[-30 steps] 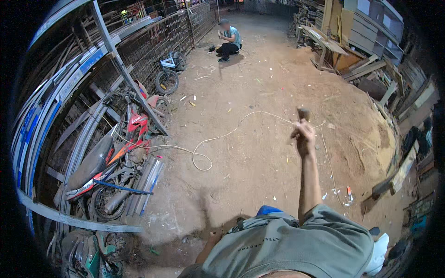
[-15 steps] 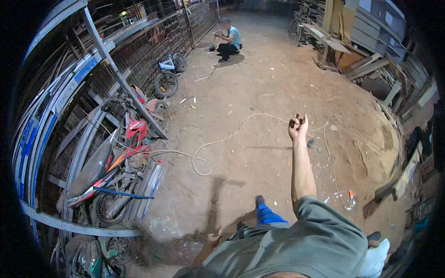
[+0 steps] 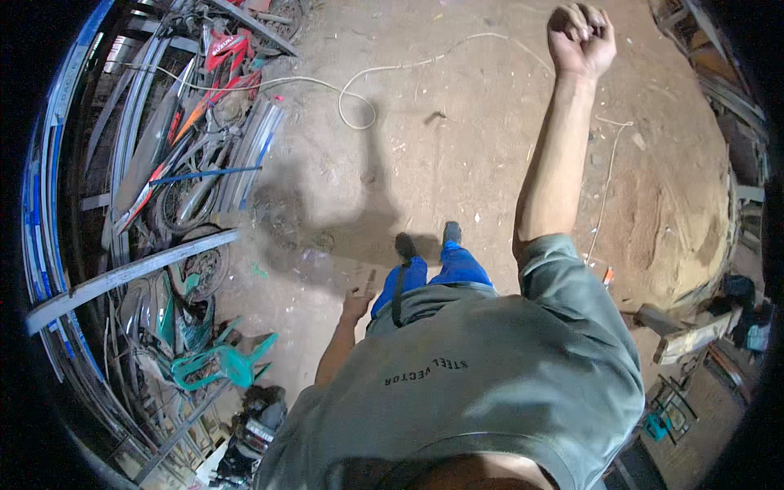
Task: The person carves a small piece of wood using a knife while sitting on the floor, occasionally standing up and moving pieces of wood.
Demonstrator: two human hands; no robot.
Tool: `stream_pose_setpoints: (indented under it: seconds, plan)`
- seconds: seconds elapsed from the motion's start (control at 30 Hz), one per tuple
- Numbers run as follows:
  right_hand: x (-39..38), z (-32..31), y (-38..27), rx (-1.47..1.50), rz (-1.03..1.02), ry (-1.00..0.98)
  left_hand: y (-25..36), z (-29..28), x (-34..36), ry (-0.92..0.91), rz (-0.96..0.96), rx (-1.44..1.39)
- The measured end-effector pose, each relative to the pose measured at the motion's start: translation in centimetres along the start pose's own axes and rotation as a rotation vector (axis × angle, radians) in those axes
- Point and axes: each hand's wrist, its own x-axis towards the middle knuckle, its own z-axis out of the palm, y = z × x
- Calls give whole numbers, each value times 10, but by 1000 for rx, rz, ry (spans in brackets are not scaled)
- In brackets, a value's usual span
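Note:
My right hand (image 3: 581, 41) is raised out at the end of my stretched arm, over the dirt ground. Its fingers curl in toward the palm, and nothing shows in them. Low by my left thigh hangs my left hand (image 3: 357, 304), fingers apart and partly in shadow, with nothing visible in it. A thin pale cable (image 3: 408, 65) lies across the ground ahead of me, looping once near the middle and running behind my right hand. Its other stretch (image 3: 604, 192) trails down to the right of my right arm.
Dusty red motorbike parts (image 3: 233, 49) and long metal bars (image 3: 253, 151) crowd the left side. A metal beam (image 3: 139, 278) juts out there, near a green plastic piece (image 3: 220, 365). On the right are a sand mound (image 3: 678, 220) and wooden boards (image 3: 694, 335).
My view has tipped downward, so the crouching person and the small bicycle are out of sight. My right hand now appears higher in the picture, still curled. My left hand shows more fully.

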Motion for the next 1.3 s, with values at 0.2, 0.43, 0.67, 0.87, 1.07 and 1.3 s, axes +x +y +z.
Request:
stream_pose_setpoints:
  seconds: [0.2,0.43,0.67,0.87,1.07,1.3]
  plan:
    - [-12,-178,29,-328,-81,491,35,39,-10,53,75,49]
    - [-427,-480,-46,-1543,1194,873,186,8,-18,121,249,-122]
    - [-648,-503,-112,-1752,1505,1517,341,29,-1,-65,409,-254]
    - [-550,-630,-130,-2155,1072,1261,421,133,155,-366,512,150]
    - [-228,-828,-24,-2268,942,728,455,150,222,-449,148,-47]
    - [-84,-1017,79,-2608,1047,430,491,161,253,-436,-8,-82]
